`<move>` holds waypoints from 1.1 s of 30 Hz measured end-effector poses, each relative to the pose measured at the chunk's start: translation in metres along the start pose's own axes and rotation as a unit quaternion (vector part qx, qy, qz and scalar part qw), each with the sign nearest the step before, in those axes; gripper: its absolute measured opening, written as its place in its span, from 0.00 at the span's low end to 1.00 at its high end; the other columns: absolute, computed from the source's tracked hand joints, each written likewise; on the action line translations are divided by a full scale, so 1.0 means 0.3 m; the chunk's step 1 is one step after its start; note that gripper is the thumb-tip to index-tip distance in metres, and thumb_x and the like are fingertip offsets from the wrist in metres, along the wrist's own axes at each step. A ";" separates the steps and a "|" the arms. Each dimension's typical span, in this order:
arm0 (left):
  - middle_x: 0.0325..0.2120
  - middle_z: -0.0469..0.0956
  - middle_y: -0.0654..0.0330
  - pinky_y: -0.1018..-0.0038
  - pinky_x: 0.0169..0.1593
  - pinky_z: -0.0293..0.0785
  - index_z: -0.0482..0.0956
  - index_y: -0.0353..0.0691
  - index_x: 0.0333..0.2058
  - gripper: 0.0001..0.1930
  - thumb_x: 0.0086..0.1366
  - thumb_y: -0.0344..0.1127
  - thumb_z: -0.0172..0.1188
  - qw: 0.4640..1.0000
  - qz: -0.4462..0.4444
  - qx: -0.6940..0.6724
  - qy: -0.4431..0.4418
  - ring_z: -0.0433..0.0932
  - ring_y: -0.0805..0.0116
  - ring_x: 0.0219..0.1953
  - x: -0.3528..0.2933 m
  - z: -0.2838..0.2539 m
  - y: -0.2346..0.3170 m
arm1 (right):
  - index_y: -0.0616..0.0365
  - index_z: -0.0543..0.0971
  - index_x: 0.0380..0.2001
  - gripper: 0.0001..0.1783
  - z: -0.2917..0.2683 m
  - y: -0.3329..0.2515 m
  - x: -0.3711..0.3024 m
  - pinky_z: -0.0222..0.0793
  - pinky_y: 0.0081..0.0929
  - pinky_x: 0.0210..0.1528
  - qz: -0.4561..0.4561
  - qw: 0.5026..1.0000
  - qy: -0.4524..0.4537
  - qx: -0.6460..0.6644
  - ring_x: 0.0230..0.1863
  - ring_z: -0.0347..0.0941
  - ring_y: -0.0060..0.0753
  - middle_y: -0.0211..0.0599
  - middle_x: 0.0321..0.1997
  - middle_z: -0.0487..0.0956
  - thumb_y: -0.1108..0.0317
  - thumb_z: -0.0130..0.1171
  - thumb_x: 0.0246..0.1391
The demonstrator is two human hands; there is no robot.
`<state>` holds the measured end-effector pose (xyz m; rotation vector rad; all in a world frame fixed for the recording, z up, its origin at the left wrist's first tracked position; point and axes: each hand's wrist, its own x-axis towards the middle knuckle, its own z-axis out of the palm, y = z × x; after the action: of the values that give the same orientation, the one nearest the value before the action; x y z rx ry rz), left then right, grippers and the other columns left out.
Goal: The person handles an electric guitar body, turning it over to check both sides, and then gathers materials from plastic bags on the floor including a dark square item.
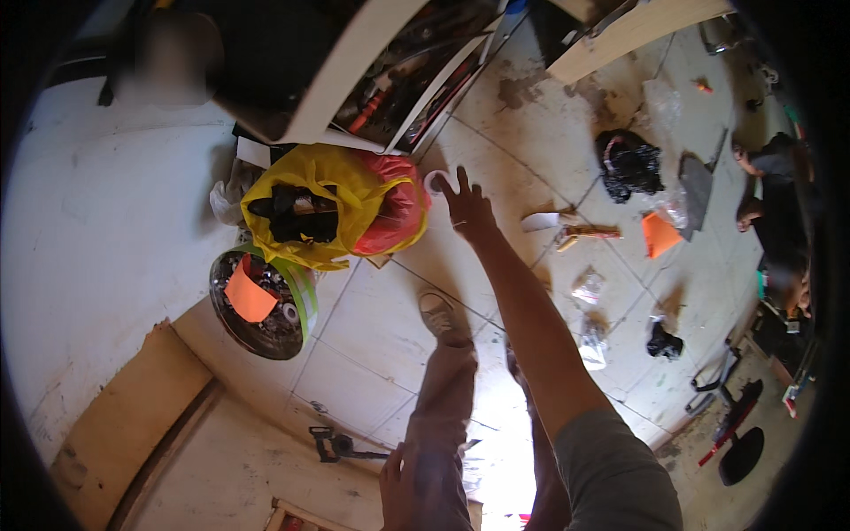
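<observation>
My right arm reaches across the tiled floor, its hand (469,212) open with the fingers spread. By the tip of its thumb is a small white ring-shaped object (430,182), next to a red plastic bag (398,208); whether the hand touches the ring cannot be made out. Beside the red bag stands an open yellow plastic bag (341,173) with dark items inside. My left hand (393,488) rests low by my leg, fingers extended, holding nothing that shows. Below the yellow bag, a round tub (307,305) contains mixed small parts and an orange sheet (250,290).
A rack (341,71) with tools stands behind the bags. On the floor at right lie a black plastic bag (630,168), an orange piece (658,234) and small clear packets (588,285). Another person (779,195) is at the far right. A dark tool (329,444) lies lower left.
</observation>
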<state>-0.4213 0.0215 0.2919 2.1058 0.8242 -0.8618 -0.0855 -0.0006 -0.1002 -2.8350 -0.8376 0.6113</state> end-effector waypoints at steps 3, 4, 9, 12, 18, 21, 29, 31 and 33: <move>0.60 0.63 0.39 0.50 0.63 0.60 0.66 0.41 0.63 0.35 0.56 0.40 0.64 0.989 -0.078 -0.121 0.020 0.63 0.38 0.60 0.057 -0.024 -0.012 | 0.38 0.57 0.68 0.42 0.058 -0.041 0.129 0.80 0.44 0.40 -0.038 0.999 0.033 -0.020 0.50 0.74 0.55 0.47 0.71 0.59 0.69 0.59 0.50; 0.59 0.64 0.39 0.50 0.63 0.60 0.65 0.42 0.64 0.37 0.55 0.39 0.64 0.978 -0.104 -0.181 0.027 0.63 0.38 0.59 0.062 -0.025 -0.022 | 0.39 0.58 0.67 0.40 0.116 -0.013 0.139 0.80 0.44 0.40 -0.037 0.998 0.046 0.014 0.48 0.75 0.54 0.47 0.69 0.61 0.69 0.59 0.50; 0.61 0.62 0.40 0.50 0.62 0.60 0.67 0.39 0.61 0.33 0.57 0.41 0.64 1.000 -0.021 -0.016 0.013 0.62 0.39 0.60 0.079 -0.058 0.006 | 0.49 0.65 0.60 0.29 0.257 0.103 0.001 0.80 0.43 0.43 0.078 0.982 0.043 0.169 0.46 0.76 0.57 0.47 0.56 0.72 0.65 0.57 0.54; 0.61 0.62 0.40 0.49 0.62 0.60 0.67 0.40 0.61 0.33 0.56 0.40 0.65 1.000 -0.006 -0.001 0.018 0.62 0.39 0.61 0.039 -0.047 0.044 | 0.54 0.67 0.57 0.30 0.141 0.170 -0.157 0.76 0.47 0.47 0.177 0.941 0.030 0.287 0.46 0.75 0.59 0.49 0.51 0.75 0.65 0.62 0.49; 0.60 0.64 0.40 0.50 0.61 0.60 0.68 0.41 0.59 0.32 0.56 0.41 0.63 0.999 0.034 0.024 0.018 0.64 0.40 0.60 -0.032 0.036 -0.001 | 0.57 0.69 0.54 0.33 -0.494 0.107 -0.030 0.70 0.45 0.52 -0.016 0.908 0.257 0.331 0.50 0.72 0.56 0.52 0.52 0.73 0.70 0.67 0.42; 0.60 0.64 0.41 0.51 0.61 0.60 0.68 0.41 0.59 0.32 0.56 0.42 0.63 0.999 0.022 0.019 0.030 0.64 0.41 0.59 -0.063 0.083 -0.023 | 0.57 0.69 0.54 0.30 -0.757 -0.081 0.118 0.70 0.47 0.53 -0.130 0.882 0.255 0.373 0.51 0.70 0.58 0.52 0.54 0.72 0.70 0.64 0.45; 0.61 0.62 0.42 0.50 0.63 0.58 0.68 0.42 0.60 0.32 0.56 0.43 0.64 0.998 -0.035 -0.027 0.040 0.63 0.42 0.60 -0.129 0.159 -0.049 | 0.55 0.71 0.59 0.29 -0.646 -0.148 0.205 0.74 0.38 0.51 -0.148 0.909 0.205 0.331 0.48 0.75 0.48 0.50 0.48 0.75 0.73 0.61 0.51; 0.62 0.62 0.43 0.51 0.63 0.57 0.68 0.43 0.60 0.33 0.56 0.43 0.64 0.995 -0.083 -0.037 0.047 0.62 0.42 0.61 -0.146 0.165 -0.066 | 0.56 0.71 0.59 0.29 -0.584 -0.140 0.048 0.75 0.33 0.47 -0.048 0.836 0.277 0.471 0.45 0.75 0.35 0.44 0.53 0.73 0.79 0.61 0.52; 0.61 0.62 0.43 0.51 0.64 0.56 0.68 0.43 0.60 0.33 0.57 0.43 0.64 0.989 -0.106 -0.073 0.072 0.62 0.43 0.61 -0.176 0.182 -0.113 | 0.61 0.78 0.48 0.15 -0.433 -0.034 -0.131 0.74 0.34 0.44 0.147 0.904 0.205 0.344 0.43 0.77 0.39 0.47 0.43 0.79 0.70 0.57 0.58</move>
<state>-0.4944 -0.0179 0.2912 1.9935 1.1686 -0.7401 -0.0668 -0.0139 0.0340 -2.2931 -0.0760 0.2388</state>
